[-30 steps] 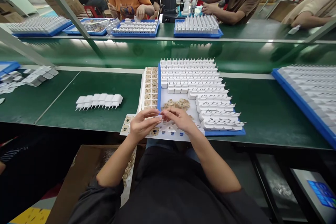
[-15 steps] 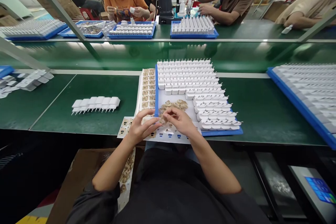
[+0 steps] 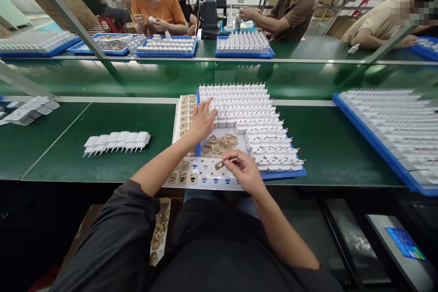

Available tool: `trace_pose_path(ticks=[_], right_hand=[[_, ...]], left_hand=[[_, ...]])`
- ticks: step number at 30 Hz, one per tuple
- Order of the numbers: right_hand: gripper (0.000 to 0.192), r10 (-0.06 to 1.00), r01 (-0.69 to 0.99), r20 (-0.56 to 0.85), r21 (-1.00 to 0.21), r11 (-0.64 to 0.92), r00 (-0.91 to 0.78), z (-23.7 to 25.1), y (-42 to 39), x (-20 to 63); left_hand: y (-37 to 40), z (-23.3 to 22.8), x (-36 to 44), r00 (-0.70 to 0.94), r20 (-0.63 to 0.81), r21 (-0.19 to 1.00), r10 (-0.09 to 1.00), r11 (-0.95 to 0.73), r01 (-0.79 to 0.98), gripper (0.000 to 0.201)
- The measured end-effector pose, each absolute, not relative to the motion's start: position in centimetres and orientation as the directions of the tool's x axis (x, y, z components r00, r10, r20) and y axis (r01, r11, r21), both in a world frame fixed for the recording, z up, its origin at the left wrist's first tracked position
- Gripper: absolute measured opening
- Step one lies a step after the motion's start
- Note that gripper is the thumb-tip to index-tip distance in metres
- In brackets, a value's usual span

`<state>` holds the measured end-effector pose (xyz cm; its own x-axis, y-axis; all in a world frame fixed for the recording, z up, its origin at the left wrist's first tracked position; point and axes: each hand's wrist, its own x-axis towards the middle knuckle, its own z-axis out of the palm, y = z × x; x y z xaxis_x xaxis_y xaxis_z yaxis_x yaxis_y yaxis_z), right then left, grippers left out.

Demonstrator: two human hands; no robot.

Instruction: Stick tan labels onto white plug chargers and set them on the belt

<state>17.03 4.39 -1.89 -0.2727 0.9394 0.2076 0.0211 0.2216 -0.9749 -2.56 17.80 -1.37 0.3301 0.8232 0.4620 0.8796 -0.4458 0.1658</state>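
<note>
My left hand (image 3: pixel 202 122) reaches over the blue tray (image 3: pixel 284 174), its fingers apart at the left end of the rows of white plug housings (image 3: pixel 239 105). Whether its fingertips touch a housing, I cannot tell. Between the thumb and finger of my right hand (image 3: pixel 245 172) is a small tan cut-out piece (image 3: pixel 219 164), held above the tray's front edge. A pile of similar tan pieces (image 3: pixel 221 144) lies in the tray just beyond it. Under the right hand's fingers lies a white sheet with cut-outs (image 3: pixel 208 181), some tan pieces still on its left part.
A sheet of tan pieces (image 3: pixel 185 113) lies along the tray's left side. White housings (image 3: pixel 116 141) stand in a row further left. Another full blue tray (image 3: pixel 372 132) is at right. Co-workers sit across the bench behind more trays (image 3: pixel 244 54).
My left hand has moved from beside the right hand up and away to the housings. My right hand has shifted slightly, and the tan piece now shows in its fingers. The view has turned slightly right.
</note>
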Motion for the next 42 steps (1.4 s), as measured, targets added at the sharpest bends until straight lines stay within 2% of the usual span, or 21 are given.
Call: trace_pose_path(ticks=[5,7,8,9,11,13,16,19,22,25,29,33,38,42], right_hand=[[0.015,0.945,0.001,0.231,-0.971,0.237,-0.232,-2.7,4.3,18.3],[0.014,0.953,-0.028,0.216,-0.976,0.215,-0.212,-2.7,4.3,18.3],[0.013,0.956,-0.047,0.213,-0.977,0.208,-0.204,-2.6,4.2,18.1],[0.013,0.956,-0.069,0.215,-0.976,0.206,-0.199,-2.3,4.1,17.9],[0.014,0.948,-0.117,0.245,-0.967,0.225,-0.201,-1.6,3.8,17.5],[0.015,0.930,-0.155,0.291,-0.953,0.261,-0.224,-0.7,3.3,17.1],[0.016,0.910,-0.185,0.334,-0.938,0.295,-0.246,0.4,2.6,16.7],[0.015,0.912,-0.213,0.331,-0.935,0.282,-0.243,0.9,2.3,16.6],[0.014,0.922,-0.243,0.303,-0.939,0.244,-0.241,0.7,2.3,16.6],[0.019,0.931,-0.235,0.274,-0.947,0.219,-0.240,0.4,2.2,16.6],[0.019,0.924,-0.183,0.264,-0.958,0.219,-0.276,0.1,1.9,16.8],[0.013,0.918,-0.152,0.262,-0.962,0.225,-0.298,0.4,1.7,17.3],[0.009,0.953,-0.068,0.276,-0.961,0.269,-0.128,1.3,2.0,17.5],[0.009,0.955,-0.044,0.266,-0.964,0.263,-0.128,1.7,2.3,17.1]], left_hand=[[16.8,-1.4,-3.8,0.340,0.422,0.312,0.840,-0.487,0.816,0.019],[15.7,-0.7,-4.6,0.274,0.403,0.443,0.873,-0.448,0.776,0.019],[14.9,-0.3,-4.9,0.217,0.395,0.551,0.893,-0.419,0.721,0.023],[13.9,0.1,-5.1,0.154,0.376,0.681,0.914,-0.385,0.623,0.028],[11.6,0.6,-5.1,0.059,0.285,0.910,0.957,-0.289,0.299,0.036],[9.0,0.7,-4.6,0.063,0.180,0.984,0.982,-0.180,0.000,0.038],[5.5,0.1,-3.2,0.136,0.092,0.978,0.987,-0.064,-0.198,0.038],[3.6,-0.8,-1.8,0.130,0.133,0.969,0.983,-0.102,-0.224,0.033],[3.0,-1.7,-1.2,0.077,0.276,0.952,0.958,-0.261,-0.160,0.026],[2.9,-2.4,-1.3,0.067,0.410,0.911,0.910,-0.413,0.026,0.035],[2.5,-3.4,-1.9,0.029,0.450,0.858,0.892,-0.442,0.263,0.042],[1.7,-3.9,-2.1,0.053,0.496,0.827,0.867,-0.490,0.274,0.043],[0.9,-3.4,-1.9,0.097,0.527,0.807,0.844,-0.533,0.256,0.045],[0.7,-3.1,-1.7,0.118,0.541,0.790,0.833,-0.551,0.268,0.046]])
